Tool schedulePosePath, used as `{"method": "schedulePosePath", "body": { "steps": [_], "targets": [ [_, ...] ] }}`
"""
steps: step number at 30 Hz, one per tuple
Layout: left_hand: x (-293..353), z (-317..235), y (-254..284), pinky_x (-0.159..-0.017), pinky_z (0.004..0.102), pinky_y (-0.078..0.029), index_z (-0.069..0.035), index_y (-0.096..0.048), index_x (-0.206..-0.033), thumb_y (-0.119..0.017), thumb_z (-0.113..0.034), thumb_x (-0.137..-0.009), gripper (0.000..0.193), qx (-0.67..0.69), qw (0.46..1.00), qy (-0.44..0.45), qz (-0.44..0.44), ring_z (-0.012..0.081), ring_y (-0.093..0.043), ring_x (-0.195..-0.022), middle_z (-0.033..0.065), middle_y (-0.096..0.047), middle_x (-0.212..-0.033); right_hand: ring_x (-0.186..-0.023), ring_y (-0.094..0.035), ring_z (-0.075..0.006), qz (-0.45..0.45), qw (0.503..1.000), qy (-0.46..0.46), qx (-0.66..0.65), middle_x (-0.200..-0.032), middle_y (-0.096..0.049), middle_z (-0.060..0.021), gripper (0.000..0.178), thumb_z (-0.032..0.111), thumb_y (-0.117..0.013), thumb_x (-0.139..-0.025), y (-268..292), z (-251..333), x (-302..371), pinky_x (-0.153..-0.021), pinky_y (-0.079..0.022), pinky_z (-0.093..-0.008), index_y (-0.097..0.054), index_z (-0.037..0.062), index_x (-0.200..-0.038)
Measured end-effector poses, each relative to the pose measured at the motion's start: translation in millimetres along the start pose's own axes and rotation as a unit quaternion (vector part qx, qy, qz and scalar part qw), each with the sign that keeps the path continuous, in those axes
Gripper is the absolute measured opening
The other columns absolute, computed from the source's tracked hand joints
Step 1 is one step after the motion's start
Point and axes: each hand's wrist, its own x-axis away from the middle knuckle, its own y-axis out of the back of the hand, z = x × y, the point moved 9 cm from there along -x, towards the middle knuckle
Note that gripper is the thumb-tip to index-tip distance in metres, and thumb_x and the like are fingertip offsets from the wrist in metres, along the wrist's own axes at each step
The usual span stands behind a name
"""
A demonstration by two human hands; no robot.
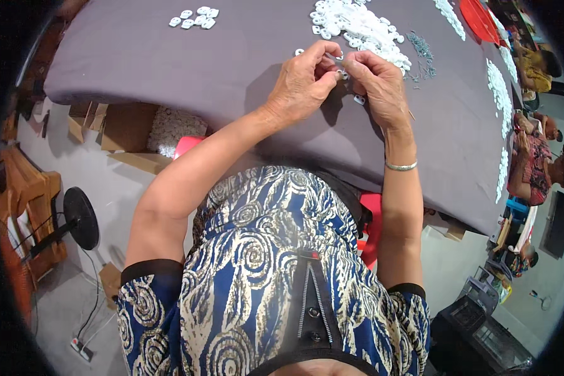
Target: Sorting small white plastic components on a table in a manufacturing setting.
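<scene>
Over the near side of the cloth-covered table, my two hands meet fingertip to fingertip. My left hand (302, 83) is closed, pinching a small white plastic piece (343, 74) with a hole in it. Opposite it, my right hand (381, 88) has thumb and forefinger pressed together; whatever lies between them is too small to make out. One loose white piece (360, 99) rests on the cloth below my right fingers. Just beyond both hands spreads a heap of similar white pieces (360, 25), with thin grey nail-like pins (422, 53) scattered to its right.
A small group of white pieces (197, 17) lies at the far left of the table (138, 62). A red tray (478, 22) and more white rows (499, 94) are at the right, near other people (532, 150). Left below stand an open cardboard box (128, 131) and a black fan (81, 218).
</scene>
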Motion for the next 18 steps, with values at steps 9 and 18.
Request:
{"method": "schedulePosePath", "body": {
  "steps": [9, 18],
  "targets": [
    [0.6, 0.8, 2.1, -0.075, 0.0241, -0.049, -0.004, -0.054, -0.113, -0.060, -0.002, -0.085, 0.029, -0.020, 1.000, 0.004, -0.005, 0.0080, -0.058, -0.081, 0.0024, -0.061, -0.086, -0.061, -0.044, -0.0015, 0.019, 0.999, 0.019, 0.023, -0.072, -0.055, 0.0065, 0.017, 0.020, -0.065, -0.090, -1.8, 0.2, -1.4, -0.053, -0.036, -0.0175, -0.067, 0.0027, -0.093],
    [1.6, -0.8, 2.7, -0.074, 0.0234, -0.049, -0.004, -0.053, -0.112, -0.060, 0.000, -0.085, 0.029, -0.016, 1.000, -0.008, -0.014, 0.0076, -0.058, -0.080, 0.0022, -0.060, -0.086, -0.063, -0.046, -0.0018, 0.009, 0.996, 0.061, 0.059, -0.071, -0.057, 0.0055, 0.015, 0.016, -0.063, -0.091, -5.7, 1.2, -0.6, -0.054, -0.039, -0.0184, -0.065, 0.0010, -0.091]
  ]
}}
